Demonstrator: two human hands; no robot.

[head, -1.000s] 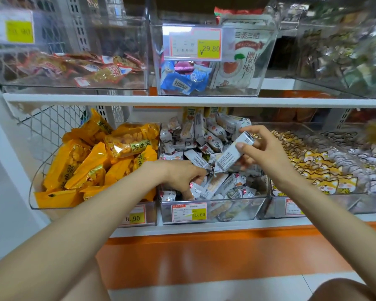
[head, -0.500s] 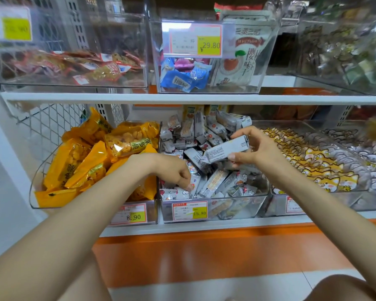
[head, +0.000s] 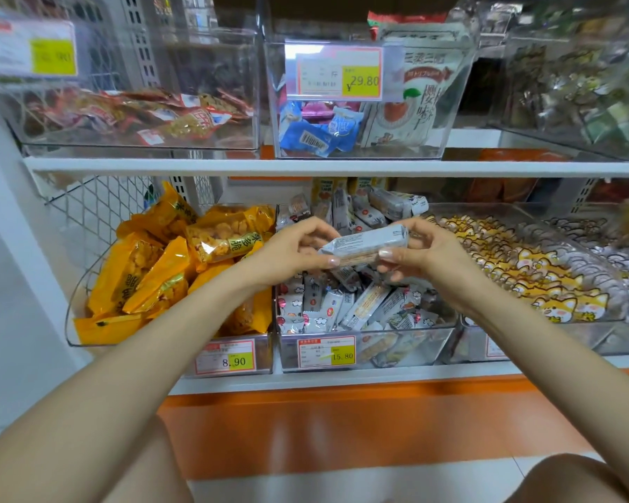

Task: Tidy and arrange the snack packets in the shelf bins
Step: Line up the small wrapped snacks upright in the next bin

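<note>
white bar packet (head: 365, 243) is held level in the air over the middle bin (head: 433, 343), far of its front wall. left hand (head: 295, 254) grip pinches the left end, right hand (head: 425, 255) grip pinches the right end, thumbs on the near face. step, i'd say: one packet picked, being squared up. next move likely needs it lowered flat onto the loose white packets (head: 342, 306), aligned with a row. room: bin top open, upper shelf edge (head: 233, 165) well above the hands. yellow packets (head: 153, 270) crowd the left wall, cat-print packets (head: 523, 270) the right.
</note>
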